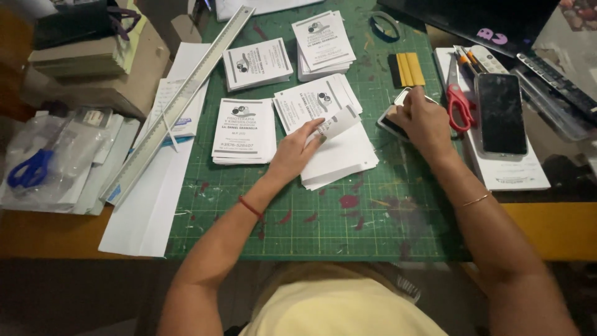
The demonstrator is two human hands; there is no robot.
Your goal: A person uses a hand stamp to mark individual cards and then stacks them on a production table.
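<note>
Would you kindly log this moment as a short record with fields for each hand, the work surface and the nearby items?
left hand: lifts a curled printed sheet off a white paper stack
right hand: rests on a small dark-edged object; what it is cannot be told
surface: green cutting mat
printed stacks: four, at the mat's far half, one by the left hand
metal ruler: diagonal, left of the mat
right side: red scissors, phone
left side: blue scissors
</note>
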